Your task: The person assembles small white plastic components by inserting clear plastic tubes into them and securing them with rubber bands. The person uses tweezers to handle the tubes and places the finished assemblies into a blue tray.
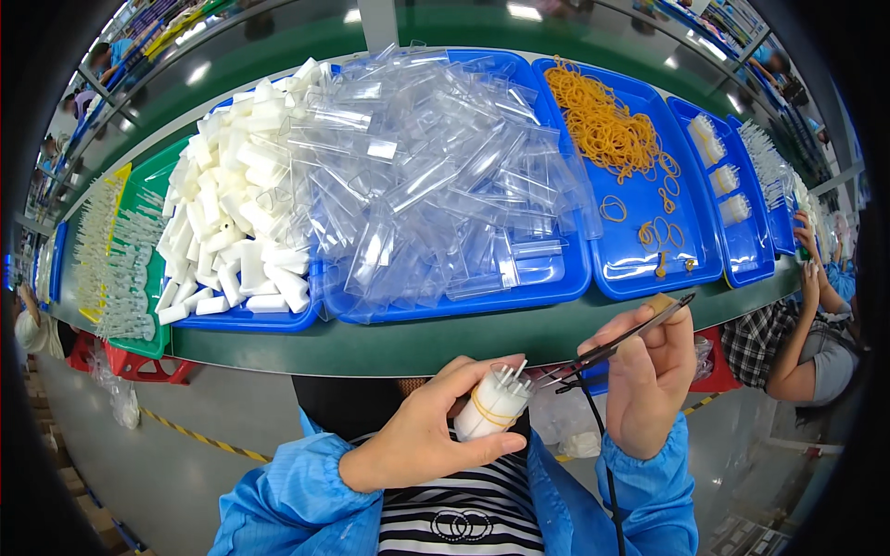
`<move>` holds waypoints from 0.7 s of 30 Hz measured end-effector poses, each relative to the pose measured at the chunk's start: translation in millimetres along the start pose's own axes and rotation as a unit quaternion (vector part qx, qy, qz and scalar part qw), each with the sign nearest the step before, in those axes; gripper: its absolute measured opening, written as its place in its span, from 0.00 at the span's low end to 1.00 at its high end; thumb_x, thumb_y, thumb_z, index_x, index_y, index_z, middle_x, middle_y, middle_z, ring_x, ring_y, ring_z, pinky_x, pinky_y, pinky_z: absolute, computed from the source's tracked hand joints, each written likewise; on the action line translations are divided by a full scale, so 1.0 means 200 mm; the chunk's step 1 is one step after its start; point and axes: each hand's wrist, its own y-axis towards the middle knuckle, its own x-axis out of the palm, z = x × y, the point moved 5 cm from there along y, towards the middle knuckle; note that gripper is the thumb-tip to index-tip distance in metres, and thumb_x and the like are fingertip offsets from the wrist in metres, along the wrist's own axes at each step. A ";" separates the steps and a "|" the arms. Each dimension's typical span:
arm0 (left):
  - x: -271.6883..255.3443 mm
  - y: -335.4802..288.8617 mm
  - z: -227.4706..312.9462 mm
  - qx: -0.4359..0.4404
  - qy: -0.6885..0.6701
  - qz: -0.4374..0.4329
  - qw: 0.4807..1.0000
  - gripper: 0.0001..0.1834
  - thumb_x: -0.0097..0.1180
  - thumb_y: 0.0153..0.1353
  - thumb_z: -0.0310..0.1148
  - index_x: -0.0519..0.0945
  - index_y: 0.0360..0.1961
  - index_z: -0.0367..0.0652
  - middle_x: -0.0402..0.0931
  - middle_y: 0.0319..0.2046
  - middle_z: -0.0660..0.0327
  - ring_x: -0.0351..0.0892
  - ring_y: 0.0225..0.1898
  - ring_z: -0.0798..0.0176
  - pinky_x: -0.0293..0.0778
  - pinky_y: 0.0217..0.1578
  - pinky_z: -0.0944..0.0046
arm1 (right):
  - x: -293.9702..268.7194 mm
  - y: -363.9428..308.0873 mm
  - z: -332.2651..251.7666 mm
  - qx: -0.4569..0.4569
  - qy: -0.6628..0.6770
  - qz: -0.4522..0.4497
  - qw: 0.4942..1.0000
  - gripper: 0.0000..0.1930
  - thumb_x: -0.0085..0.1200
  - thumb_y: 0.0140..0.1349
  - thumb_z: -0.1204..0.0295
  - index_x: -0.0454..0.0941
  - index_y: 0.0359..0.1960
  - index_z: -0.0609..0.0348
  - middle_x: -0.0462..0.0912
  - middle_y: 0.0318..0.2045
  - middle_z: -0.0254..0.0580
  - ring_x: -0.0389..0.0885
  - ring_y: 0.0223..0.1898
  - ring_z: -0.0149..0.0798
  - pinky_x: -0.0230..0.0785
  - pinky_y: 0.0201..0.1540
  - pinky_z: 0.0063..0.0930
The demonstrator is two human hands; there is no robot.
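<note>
My left hand (431,426) is wrapped round a small white bundle (493,412) with a yellow rubber band about its middle and several thin white pins standing out of its top. In my right hand (644,371) are dark tweezers (616,347), their thin metal tips pointing left and reaching close to the pins; I cannot tell whether they touch. A tan patch shows at the forefinger of that hand. A black cord (601,435) hangs down beside the tweezers. Both hands are in front of the bench's near edge, above my lap.
On the green bench (389,350) stand blue trays: white foam pieces (222,204), clear plastic sleeves (436,176), orange rubber bands (607,120) and bundles (723,167). Spiky clear parts (116,250) fill a green tray at left. A co-worker's arm (802,324) is at right. Red stools (148,366) stand below.
</note>
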 end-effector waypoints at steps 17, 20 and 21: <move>0.03 -0.01 -0.02 -0.055 -0.050 -0.008 0.997 0.27 0.66 0.60 0.32 0.72 0.59 0.39 0.75 0.49 0.60 0.74 0.49 0.69 0.71 0.50 0.66 | -0.04 0.00 -0.07 -0.119 -0.130 -0.008 0.984 0.15 0.56 0.64 0.81 0.65 0.48 0.64 0.83 0.39 0.54 0.84 0.44 0.43 0.77 0.49 0.34; 0.03 0.00 -0.03 -0.043 -0.059 -0.004 0.997 0.30 0.65 0.62 0.32 0.68 0.63 0.39 0.75 0.46 0.61 0.75 0.46 0.70 0.72 0.48 0.67 | -0.12 0.13 -0.13 -0.304 -0.477 0.018 0.825 0.10 0.59 0.61 0.82 0.76 0.44 0.66 0.84 0.35 0.44 0.81 0.36 0.31 0.72 0.42 0.24; 0.03 0.00 -0.03 -0.032 -0.077 0.005 0.997 0.32 0.64 0.62 0.31 0.66 0.65 0.39 0.76 0.44 0.61 0.75 0.44 0.71 0.73 0.47 0.68 | -0.16 0.21 -0.12 -0.258 -0.454 0.032 0.852 0.10 0.59 0.61 0.81 0.77 0.44 0.66 0.84 0.35 0.43 0.80 0.34 0.30 0.71 0.40 0.24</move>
